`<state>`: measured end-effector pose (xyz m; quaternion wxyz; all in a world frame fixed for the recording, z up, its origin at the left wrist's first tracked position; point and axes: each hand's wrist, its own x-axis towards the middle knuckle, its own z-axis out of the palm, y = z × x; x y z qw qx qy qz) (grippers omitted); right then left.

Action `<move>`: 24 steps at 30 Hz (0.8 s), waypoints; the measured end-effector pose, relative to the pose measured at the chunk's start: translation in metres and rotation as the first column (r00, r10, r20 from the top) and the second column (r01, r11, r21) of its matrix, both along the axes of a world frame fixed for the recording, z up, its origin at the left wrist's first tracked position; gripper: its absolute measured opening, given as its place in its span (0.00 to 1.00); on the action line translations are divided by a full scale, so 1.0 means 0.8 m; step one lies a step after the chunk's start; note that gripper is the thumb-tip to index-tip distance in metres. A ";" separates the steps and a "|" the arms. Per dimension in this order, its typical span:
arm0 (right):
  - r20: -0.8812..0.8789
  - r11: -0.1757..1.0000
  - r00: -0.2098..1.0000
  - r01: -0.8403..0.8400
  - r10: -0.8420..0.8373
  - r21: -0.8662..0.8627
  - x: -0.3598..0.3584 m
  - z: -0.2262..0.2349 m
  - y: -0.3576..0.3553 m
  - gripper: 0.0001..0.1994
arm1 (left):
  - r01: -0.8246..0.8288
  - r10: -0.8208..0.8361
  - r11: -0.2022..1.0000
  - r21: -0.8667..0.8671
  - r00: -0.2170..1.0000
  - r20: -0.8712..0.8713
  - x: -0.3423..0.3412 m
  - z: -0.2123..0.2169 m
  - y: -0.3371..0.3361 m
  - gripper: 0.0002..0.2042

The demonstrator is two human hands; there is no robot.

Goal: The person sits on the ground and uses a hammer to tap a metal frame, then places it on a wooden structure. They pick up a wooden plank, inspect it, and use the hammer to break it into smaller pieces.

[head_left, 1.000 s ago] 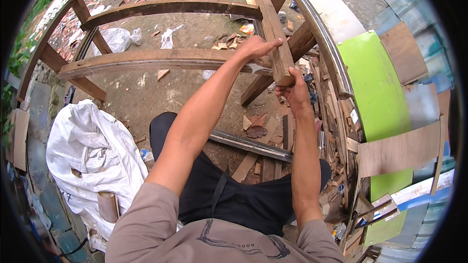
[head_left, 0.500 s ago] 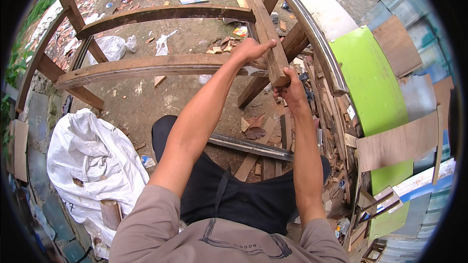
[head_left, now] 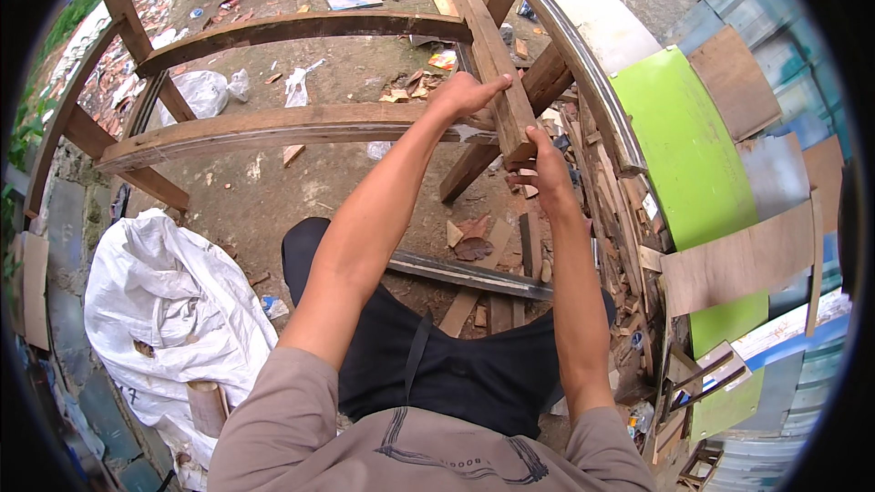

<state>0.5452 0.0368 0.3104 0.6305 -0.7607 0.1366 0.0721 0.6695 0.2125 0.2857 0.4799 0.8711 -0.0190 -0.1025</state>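
Note:
A squared wooden beam [head_left: 493,53] lies across the two crossbars of a wooden frame [head_left: 292,124], pointing away from me. My left hand [head_left: 463,97] is closed over the beam from its left side, with the thumb stretched across the top. At the beam's near end, my right hand [head_left: 550,166] has its thumb on the upper edge and its fingers bent beneath, a little apart. Both hands touch the same beam, and the left palm is hidden from view.
A white sack [head_left: 164,292] sits at the left, near a block wall. Below the frame, a dark-edged plank [head_left: 469,275] crosses the dirt among wood scraps. To the right, a slotted rail [head_left: 583,73] rises beside a green panel [head_left: 688,146] and plywood sheets [head_left: 743,260].
The fingers of my right hand have loosened and spread slightly under the beam's end. My left hand keeps its place on the beam, and the whole view has shifted a little.

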 end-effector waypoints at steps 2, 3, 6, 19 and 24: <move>0.091 0.997 0.996 0.003 0.005 -0.082 0.002 -0.003 -0.003 0.30 | -0.002 0.002 1.000 -0.003 1.000 0.006 0.004 -0.003 0.001 0.46; 0.137 0.993 0.990 0.004 0.013 -0.122 0.004 -0.004 -0.003 0.31 | -0.012 0.012 1.000 -0.002 1.000 0.014 0.008 -0.005 0.001 0.46; 0.264 0.945 0.965 0.073 0.014 -0.319 0.003 -0.006 0.002 0.33 | -0.023 0.023 0.999 -0.023 1.000 0.019 0.009 -0.010 -0.001 0.46; 0.402 0.822 0.900 0.096 0.170 -0.562 0.000 -0.001 0.030 0.35 | 0.050 -0.051 0.998 -0.023 0.998 -0.025 0.014 -0.012 0.003 0.50; 0.408 0.809 0.897 0.110 0.170 -0.578 0.000 -0.005 0.023 0.34 | 0.081 -0.082 0.993 -0.086 0.997 -0.013 0.010 -0.010 0.003 0.49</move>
